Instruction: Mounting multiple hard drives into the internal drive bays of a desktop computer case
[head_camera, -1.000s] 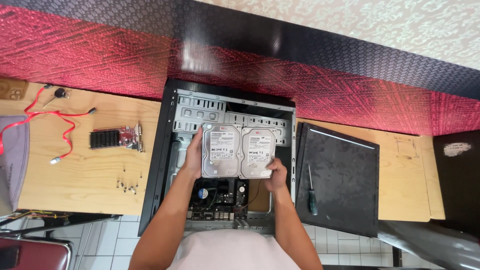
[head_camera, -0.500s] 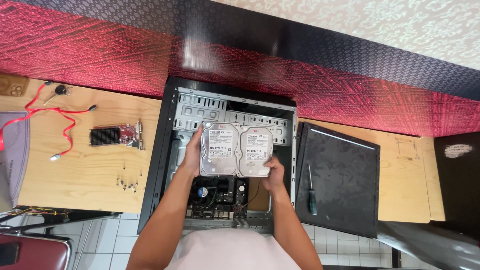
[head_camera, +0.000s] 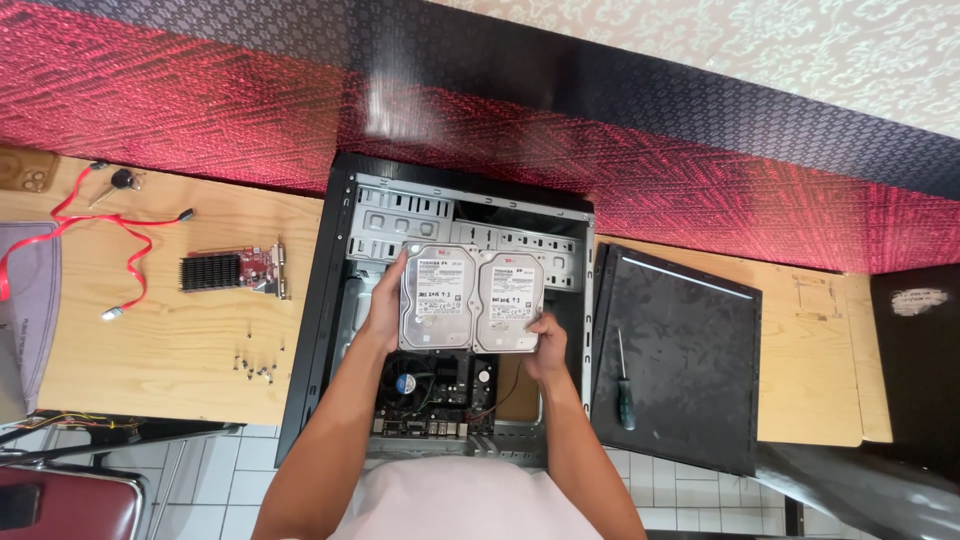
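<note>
Two silver hard drives lie side by side above an open black computer case (head_camera: 318, 330). My left hand (head_camera: 383, 305) grips the left edge of the left hard drive (head_camera: 437, 297). My right hand (head_camera: 548, 345) holds the lower right corner of the right hard drive (head_camera: 510, 302). Both drives show white labels facing up. Under them, inside the case, the motherboard with its round cooler fan (head_camera: 405, 382) is partly visible. The metal drive bays (head_camera: 400, 220) sit just beyond the drives.
The wooden table (head_camera: 150, 340) holds a red graphics card with black heatsink (head_camera: 232, 271), red cables (head_camera: 90, 225), keys (head_camera: 118, 181) and several small screws (head_camera: 255, 366). At the right, a screwdriver (head_camera: 623, 385) rests on the detached black side panel (head_camera: 680, 360). A red chair (head_camera: 60, 500) stands at lower left.
The two drives and both hands have stayed almost in place over the case, with only a slight shift in the view.
</note>
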